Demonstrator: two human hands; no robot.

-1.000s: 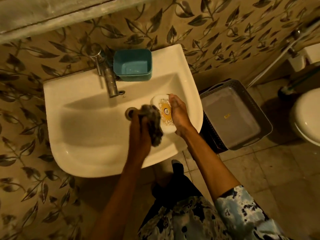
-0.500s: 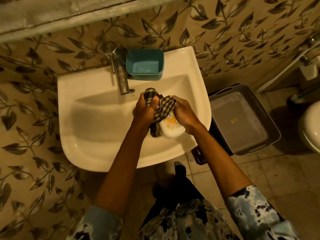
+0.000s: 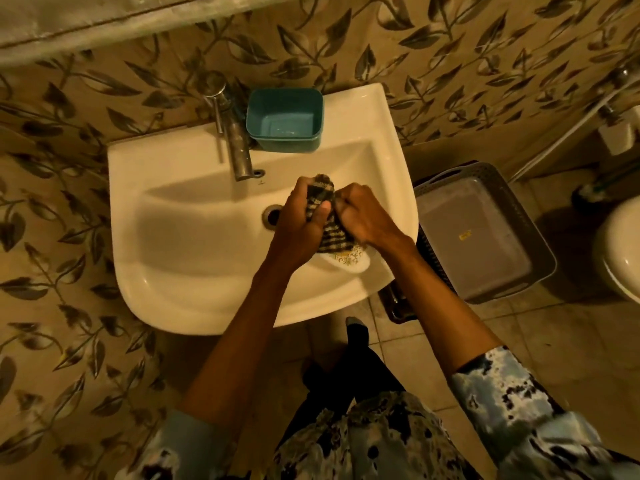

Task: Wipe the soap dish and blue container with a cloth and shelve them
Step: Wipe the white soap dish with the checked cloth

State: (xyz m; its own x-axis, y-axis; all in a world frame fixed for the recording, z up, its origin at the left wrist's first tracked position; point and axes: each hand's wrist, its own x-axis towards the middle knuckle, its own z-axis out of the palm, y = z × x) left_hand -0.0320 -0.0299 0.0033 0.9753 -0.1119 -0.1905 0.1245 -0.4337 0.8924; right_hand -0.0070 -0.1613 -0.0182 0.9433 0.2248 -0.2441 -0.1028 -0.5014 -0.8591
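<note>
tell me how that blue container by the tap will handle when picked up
The blue container looks like thin rigid plastic, so probably light and stiff. Its floor glints, possibly wet, so it may be slippery. Wide flat base on the sink ledge: unlikely to tip or roll.

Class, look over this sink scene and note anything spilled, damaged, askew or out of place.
Nothing plainly stands out. The blue container sits upright on the sink ledge beside the tap. The left hand grips the checked cloth against the soap dish held by the right hand.
</note>
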